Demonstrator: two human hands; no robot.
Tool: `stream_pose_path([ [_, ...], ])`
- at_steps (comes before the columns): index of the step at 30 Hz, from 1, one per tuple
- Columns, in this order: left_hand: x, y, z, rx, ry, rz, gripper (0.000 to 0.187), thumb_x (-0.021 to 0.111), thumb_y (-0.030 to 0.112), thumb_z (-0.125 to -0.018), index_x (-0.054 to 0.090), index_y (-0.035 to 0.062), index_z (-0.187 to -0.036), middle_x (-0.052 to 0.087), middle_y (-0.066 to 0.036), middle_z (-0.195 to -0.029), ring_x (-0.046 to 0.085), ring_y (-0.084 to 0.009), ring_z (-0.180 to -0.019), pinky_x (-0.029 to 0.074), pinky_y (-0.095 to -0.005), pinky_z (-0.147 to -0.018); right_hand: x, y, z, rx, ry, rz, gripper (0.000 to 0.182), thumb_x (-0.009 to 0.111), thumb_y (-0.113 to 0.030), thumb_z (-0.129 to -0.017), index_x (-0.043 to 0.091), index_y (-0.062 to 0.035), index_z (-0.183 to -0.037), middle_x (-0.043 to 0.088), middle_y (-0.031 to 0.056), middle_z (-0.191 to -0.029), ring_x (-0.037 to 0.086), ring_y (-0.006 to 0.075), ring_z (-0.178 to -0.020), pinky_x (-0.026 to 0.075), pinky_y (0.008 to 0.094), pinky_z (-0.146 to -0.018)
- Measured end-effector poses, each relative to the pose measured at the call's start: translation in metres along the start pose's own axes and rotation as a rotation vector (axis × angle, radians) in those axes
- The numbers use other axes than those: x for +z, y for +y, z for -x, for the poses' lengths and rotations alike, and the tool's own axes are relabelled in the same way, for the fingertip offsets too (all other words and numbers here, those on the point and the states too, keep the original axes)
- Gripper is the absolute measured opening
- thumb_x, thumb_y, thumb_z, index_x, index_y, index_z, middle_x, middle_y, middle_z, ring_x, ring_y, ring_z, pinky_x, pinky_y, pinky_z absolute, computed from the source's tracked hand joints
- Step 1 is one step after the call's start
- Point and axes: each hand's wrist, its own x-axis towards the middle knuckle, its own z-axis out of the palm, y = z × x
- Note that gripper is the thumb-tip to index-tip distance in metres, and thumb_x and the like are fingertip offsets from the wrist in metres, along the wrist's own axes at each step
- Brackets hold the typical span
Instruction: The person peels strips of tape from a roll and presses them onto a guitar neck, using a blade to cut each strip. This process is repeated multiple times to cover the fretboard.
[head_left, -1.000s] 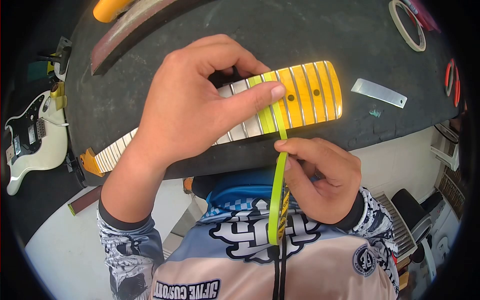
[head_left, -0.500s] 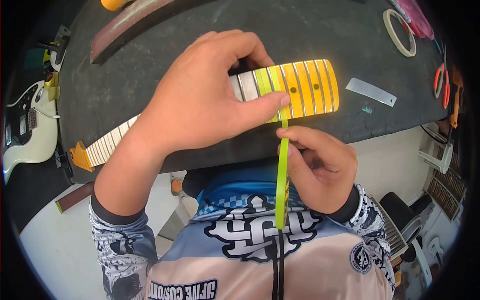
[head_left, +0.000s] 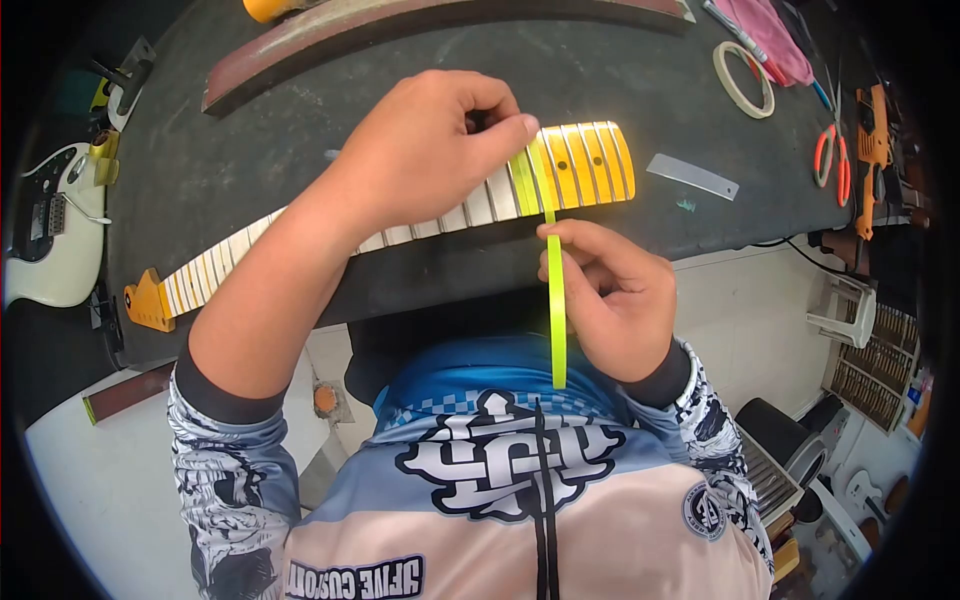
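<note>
A guitar neck [head_left: 440, 223] lies fretboard up across the dark bench, its orange headstock [head_left: 150, 300] to the left. Whitish masking covers most of the frets, with yellow-green tape beside it; yellow wood with dark dots shows at the right end. My left hand [head_left: 430, 140] reaches over the neck, fingers curled at its far edge and thumb pressed by the top of the tape. Below the near edge, my right hand [head_left: 620, 295] pinches a strip of yellow-green tape [head_left: 557, 320] between thumb and forefinger. The strip runs from the fretboard and its tail hangs down.
A thin metal plate [head_left: 692, 177] lies right of the neck. Beyond are a tape roll [head_left: 733, 97], red-handled scissors [head_left: 842, 170] and a pink cloth [head_left: 770, 35]. A long brown bar [head_left: 400, 38] lies at the back. A white guitar body [head_left: 65, 250] is at left.
My left thumb has slid from the neck's near edge up to its far edge along the tape. My right hand still pinches the strip. The view has shifted slightly.
</note>
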Motion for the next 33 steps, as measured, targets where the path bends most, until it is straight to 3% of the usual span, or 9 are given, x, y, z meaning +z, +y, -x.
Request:
stream_pose_path([
  [5,0.004,-0.002,0.001,0.026,0.064,-0.096,0.03,0.069,0.028,-0.098,0.074,-0.0012,-0.093,0.067,-0.01,-0.078,0.061,-0.0151,-0.071,0.05,-0.0324,-0.067,0.0,0.003,0.0,-0.051,0.005,-0.002,0.021,0.072,-0.003,-0.093,0.074,0.0015,-0.114,0.075,0.0059,-0.084,0.058,0.0004,-0.057,0.044,0.0191,-0.051],
  [11,0.008,-0.013,0.013,0.452,0.35,-0.357,0.028,0.068,0.025,-0.098,0.074,0.0023,-0.113,0.069,-0.016,-0.11,0.066,-0.0313,-0.093,0.052,-0.0384,-0.081,-0.001,-0.005,0.004,0.098,-0.038,-0.102,0.024,0.07,-0.005,-0.096,0.072,0.0006,-0.12,0.074,0.004,-0.084,0.057,0.0004,-0.057,0.044,0.0193,-0.05],
  [14,0.011,0.006,0.039,0.541,0.437,-0.371,0.034,0.073,0.017,-0.093,0.07,0.0021,-0.123,0.068,-0.014,-0.109,0.066,-0.0306,-0.096,0.052,-0.037,-0.082,-0.003,0.01,0.007,0.057,-0.073,-0.129,0.034,0.07,-0.004,-0.097,0.066,-0.0016,-0.13,0.074,0.0045,-0.088,0.057,0.0001,-0.057,0.044,0.0195,-0.049],
  [17,0.032,0.022,0.091,0.385,0.461,-0.223,0.044,0.075,0.008,-0.091,0.063,0.0007,-0.133,0.067,-0.014,-0.107,0.067,-0.0243,-0.098,0.053,-0.0333,-0.084,-0.003,0.004,0.008,0.069,-0.055,-0.139,0.04,0.07,-0.004,-0.097,0.061,-0.0032,-0.136,0.074,0.0056,-0.087,0.059,0.0006,-0.06,0.045,0.0193,-0.05],
  [20,0.078,0.027,0.122,-0.012,0.36,0.564,0.053,0.08,0.008,-0.088,0.059,-0.0003,-0.136,0.067,-0.013,-0.103,0.067,-0.0139,-0.089,0.058,-0.0274,-0.071,0.0,0.003,0.008,0.084,0.0,-0.24,0.025,0.072,-0.004,-0.095,0.055,-0.0008,-0.114,0.073,0.0068,-0.086,0.061,0.0017,-0.066,0.047,0.0202,-0.052],
  [22,0.082,0.029,0.117,-0.052,0.375,0.552,0.055,0.079,0.011,-0.09,0.057,0.001,-0.14,0.069,-0.016,-0.107,0.067,-0.0132,-0.08,0.057,-0.0262,-0.071,-0.004,0.001,0.006,0.117,-0.035,-0.157,0.027,0.075,-0.005,-0.094,0.049,-0.003,-0.092,0.072,0.0052,-0.082,0.061,0.0018,-0.067,0.048,0.021,-0.054],
  [25,0.069,0.038,0.103,-0.154,0.248,0.56,0.051,0.076,0.01,-0.093,0.059,0.0018,-0.14,0.071,-0.015,-0.115,0.067,-0.0093,-0.08,0.055,-0.023,-0.07,-0.006,0.009,0.006,-0.063,-0.031,-0.014,0.026,0.076,-0.004,-0.093,0.051,-0.004,-0.086,0.069,0.0038,-0.073,0.061,0.0023,-0.064,0.047,0.0221,-0.053],
  [26,0.065,0.041,0.1,-0.201,0.183,0.563,0.05,0.076,0.009,-0.094,0.059,0.0015,-0.141,0.071,-0.015,-0.118,0.067,-0.0081,-0.082,0.055,-0.022,-0.07,-0.008,-0.001,0.007,0.055,-0.046,0.03,0.028,0.076,-0.004,-0.091,0.05,-0.005,-0.08,0.066,0.0035,-0.066,0.062,0.0038,-0.06,0.047,0.0239,-0.051],
  [33,0.081,0.037,0.09,-0.342,0.244,0.8,0.025,0.071,0.008,-0.097,0.073,0.0005,-0.121,0.076,-0.007,-0.104,0.067,-0.0055,-0.08,0.052,-0.019,-0.064,-0.016,-0.018,0.008,0.098,-0.116,0.175,0.024,0.08,-0.008,-0.088,0.058,-0.0041,-0.095,0.071,0.0083,-0.073,0.071,0.0125,-0.062,0.051,0.0267,-0.053],
])
